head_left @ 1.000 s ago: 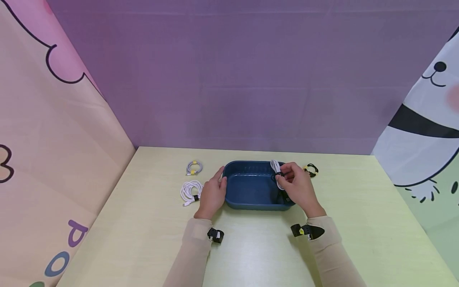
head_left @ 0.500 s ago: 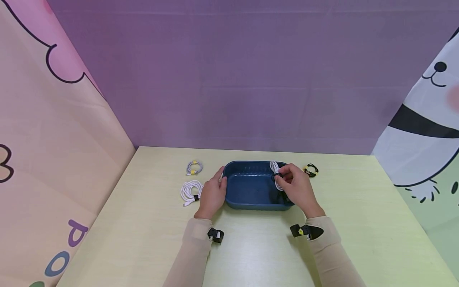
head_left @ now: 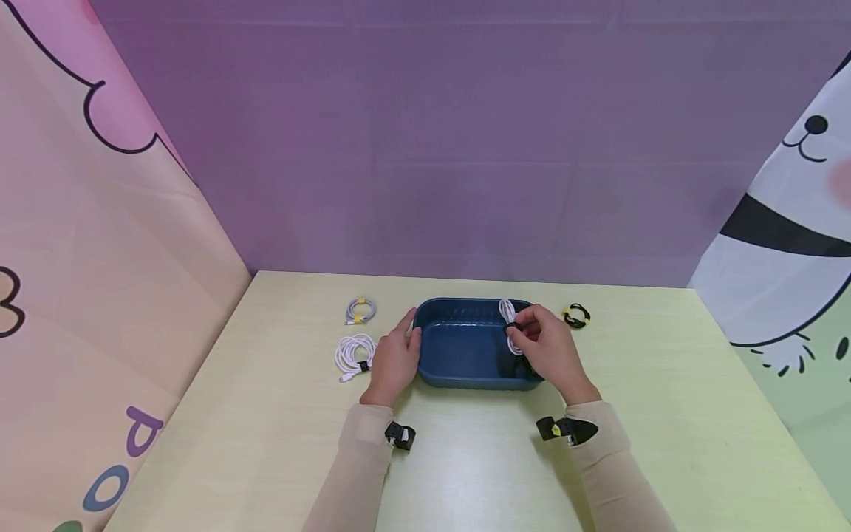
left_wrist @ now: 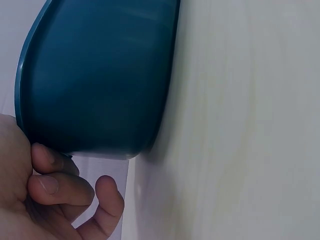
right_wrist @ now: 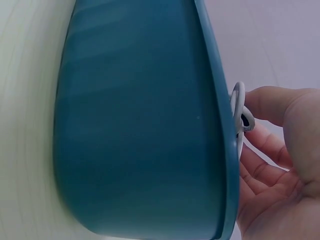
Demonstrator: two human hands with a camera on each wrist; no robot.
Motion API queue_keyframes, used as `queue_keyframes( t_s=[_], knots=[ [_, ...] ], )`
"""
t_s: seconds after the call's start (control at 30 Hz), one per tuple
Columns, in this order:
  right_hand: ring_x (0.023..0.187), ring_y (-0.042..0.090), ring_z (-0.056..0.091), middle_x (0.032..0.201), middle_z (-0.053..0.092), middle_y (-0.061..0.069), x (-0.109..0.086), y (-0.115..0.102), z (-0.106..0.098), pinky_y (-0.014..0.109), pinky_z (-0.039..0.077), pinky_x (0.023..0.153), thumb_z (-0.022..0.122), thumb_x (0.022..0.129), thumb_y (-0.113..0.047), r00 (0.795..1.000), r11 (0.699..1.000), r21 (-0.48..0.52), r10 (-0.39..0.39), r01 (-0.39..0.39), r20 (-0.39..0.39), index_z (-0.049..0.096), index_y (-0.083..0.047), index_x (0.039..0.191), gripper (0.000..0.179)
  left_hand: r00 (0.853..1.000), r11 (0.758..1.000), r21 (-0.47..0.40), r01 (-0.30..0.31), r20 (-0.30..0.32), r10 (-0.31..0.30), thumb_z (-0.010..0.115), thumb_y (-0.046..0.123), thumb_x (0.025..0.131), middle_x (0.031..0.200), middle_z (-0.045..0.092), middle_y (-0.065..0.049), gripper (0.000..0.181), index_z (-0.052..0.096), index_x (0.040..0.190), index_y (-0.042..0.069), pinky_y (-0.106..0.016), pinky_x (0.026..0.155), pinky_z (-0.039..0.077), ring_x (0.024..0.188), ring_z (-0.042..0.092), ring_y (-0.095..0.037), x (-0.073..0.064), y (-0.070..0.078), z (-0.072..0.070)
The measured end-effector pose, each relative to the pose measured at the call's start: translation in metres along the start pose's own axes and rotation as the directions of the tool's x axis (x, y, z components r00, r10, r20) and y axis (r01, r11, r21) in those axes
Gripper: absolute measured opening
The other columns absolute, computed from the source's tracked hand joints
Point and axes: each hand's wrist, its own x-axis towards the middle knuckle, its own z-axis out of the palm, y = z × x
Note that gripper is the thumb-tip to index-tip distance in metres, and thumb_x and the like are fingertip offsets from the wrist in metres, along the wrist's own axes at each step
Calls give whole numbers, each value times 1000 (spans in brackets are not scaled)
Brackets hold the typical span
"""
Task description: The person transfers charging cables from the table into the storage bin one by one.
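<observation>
A dark blue rectangular tray stands on the table. My left hand holds its left end, thumb at the rim and fingers curled against the outside in the left wrist view. Over the tray's right part, my right hand pinches a bundled white cable between thumb and fingers; a black tie wraps the bundle's middle. From the right wrist view, the tray wall hides most of this cable, leaving a white loop above the rim. A dark item, partly hidden by my right hand, lies in the tray.
Left of the tray lie a grey coiled cable with yellow ties and a larger white coiled cable with a black tie. A black coiled cable with yellow ties lies to the right. A purple cloth hangs behind the table.
My right hand has shifted slightly left and towards me with the white cable, inside the tray's outline. My left hand and the tray have stayed in place.
</observation>
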Motion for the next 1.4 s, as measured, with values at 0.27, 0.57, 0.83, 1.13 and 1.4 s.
queue_keyframes(
  t_s=[0.27, 0.57, 0.83, 1.13, 1.4],
  knots=[
    [83, 20, 63, 97, 69, 9, 0, 0, 3, 29, 53, 75, 73, 96, -18, 1000, 999, -26, 22, -21, 21, 64, -8, 107, 17, 1000, 1000, 4, -6, 2, 6, 54, 20, 106, 51, 40, 3, 45, 52, 150, 11, -27, 44, 28, 44, 38, -11, 0, -1, 0],
    [80, 19, 62, 93, 70, 8, -1, 0, 5, 30, 52, 72, 75, 94, -17, 1000, 999, -49, -9, 10, 22, 63, -8, 105, 18, 1000, 1000, 6, -5, -2, 5, 55, 20, 106, 50, 39, 3, 45, 53, 150, 11, -27, 45, 27, 43, 37, -12, 0, 0, -1],
    [79, 19, 61, 92, 69, 9, -2, -1, 6, 31, 51, 72, 75, 94, -17, 999, 998, -58, -10, 12, 39, 63, -8, 105, 18, 1000, 1000, -9, 1, 1, -1, 55, 19, 106, 50, 39, 4, 45, 53, 150, 11, -27, 44, 27, 43, 38, -11, 0, -1, -1],
    [77, 18, 60, 89, 68, 9, -1, 0, 8, 30, 49, 70, 75, 94, -16, 999, 996, -88, -2, 6, 44, 63, -7, 104, 18, 1000, 1000, -7, -2, 8, 2, 54, 20, 106, 50, 39, 4, 45, 52, 150, 11, -27, 44, 27, 43, 39, -11, 0, -2, 0],
    [76, 19, 60, 89, 67, 9, 0, 1, 10, 32, 49, 69, 75, 93, -15, 999, 995, -104, -7, 12, 52, 64, -6, 104, 18, 1000, 1000, -9, -5, 12, 5, 53, 21, 106, 51, 40, 3, 45, 52, 150, 11, -27, 44, 26, 44, 38, -12, 0, -2, 0]
  ],
)
